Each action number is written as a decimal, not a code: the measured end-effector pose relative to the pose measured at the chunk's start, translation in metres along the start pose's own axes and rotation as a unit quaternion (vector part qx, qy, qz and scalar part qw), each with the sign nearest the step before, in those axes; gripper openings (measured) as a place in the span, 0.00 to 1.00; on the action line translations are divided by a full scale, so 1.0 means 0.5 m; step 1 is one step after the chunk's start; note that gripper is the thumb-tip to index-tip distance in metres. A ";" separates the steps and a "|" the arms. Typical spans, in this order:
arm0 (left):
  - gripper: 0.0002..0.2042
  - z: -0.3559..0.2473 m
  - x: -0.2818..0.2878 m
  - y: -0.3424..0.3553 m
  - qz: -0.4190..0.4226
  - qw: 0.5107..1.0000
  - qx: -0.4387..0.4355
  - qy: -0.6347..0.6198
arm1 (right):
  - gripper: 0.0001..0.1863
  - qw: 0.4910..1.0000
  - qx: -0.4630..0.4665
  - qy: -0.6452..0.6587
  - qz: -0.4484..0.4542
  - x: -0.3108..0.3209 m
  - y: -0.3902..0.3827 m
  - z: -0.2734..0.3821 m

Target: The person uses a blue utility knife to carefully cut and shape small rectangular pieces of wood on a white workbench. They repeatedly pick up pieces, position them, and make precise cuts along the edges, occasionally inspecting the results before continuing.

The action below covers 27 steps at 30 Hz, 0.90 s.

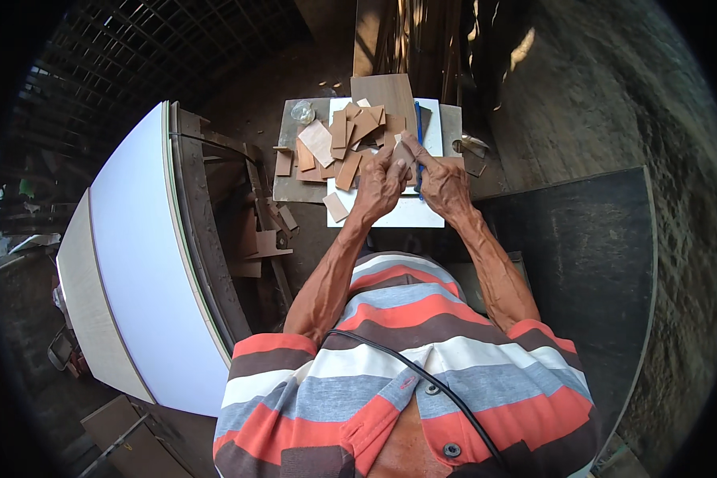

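Observation:
My left hand (382, 185) and my right hand (443, 185) meet over the work board, fingers closed on a small pale wood piece (400, 143) between them. Around and beneath them lie several loose rectangular wood offcuts (347, 171) in brown, orange and pale shades, piled on a white board (386, 215). A blue straight tool (418, 115) lies along the right of the pile, partly hidden by my right hand. A larger brown panel (378, 86) lies at the back of the pile.
A clear plastic item (303, 111) sits on the grey board (291, 127) under the white one. A large white sheet stack (143, 255) stands on my left with offcuts (259, 243) beside it. A dark panel (573, 263) is on my right, before a rough wall (613, 103).

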<state>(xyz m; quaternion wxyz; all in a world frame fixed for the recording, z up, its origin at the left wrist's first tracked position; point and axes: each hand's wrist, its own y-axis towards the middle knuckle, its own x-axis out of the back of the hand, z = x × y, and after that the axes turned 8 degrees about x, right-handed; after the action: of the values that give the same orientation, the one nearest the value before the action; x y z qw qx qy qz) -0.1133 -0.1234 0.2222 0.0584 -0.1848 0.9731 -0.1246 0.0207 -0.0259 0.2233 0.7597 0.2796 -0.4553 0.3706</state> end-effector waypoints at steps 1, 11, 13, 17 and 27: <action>0.06 0.007 0.004 0.000 0.002 1.000 0.001 -0.001 | 0.37 0.999 -0.018 -0.021 0.026 0.003 0.011 -0.014; 0.10 0.012 0.011 0.005 0.025 0.995 0.059 -0.081 | 0.32 0.994 -0.054 0.098 0.021 -0.027 0.017 -0.108; 0.13 0.007 0.010 0.012 -0.007 0.983 0.088 -0.159 | 0.32 0.981 -0.062 0.177 -0.056 -0.014 -0.002 -0.086; 0.19 0.048 0.038 0.048 -0.147 0.963 0.196 -0.113 | 0.35 0.955 -0.017 0.277 -0.106 -0.004 0.011 -0.009; 0.21 -0.049 0.027 0.035 -0.089 0.995 -0.014 0.047 | 0.36 0.886 -0.066 0.457 -0.038 0.000 0.001 -0.009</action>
<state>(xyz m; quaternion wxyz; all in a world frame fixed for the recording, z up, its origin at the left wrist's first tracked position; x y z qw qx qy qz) -0.1359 -0.1071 0.2402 -0.0015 -0.2656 0.9561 -0.1240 0.0226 -0.0220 0.2215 0.9139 0.0461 -0.0703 0.3971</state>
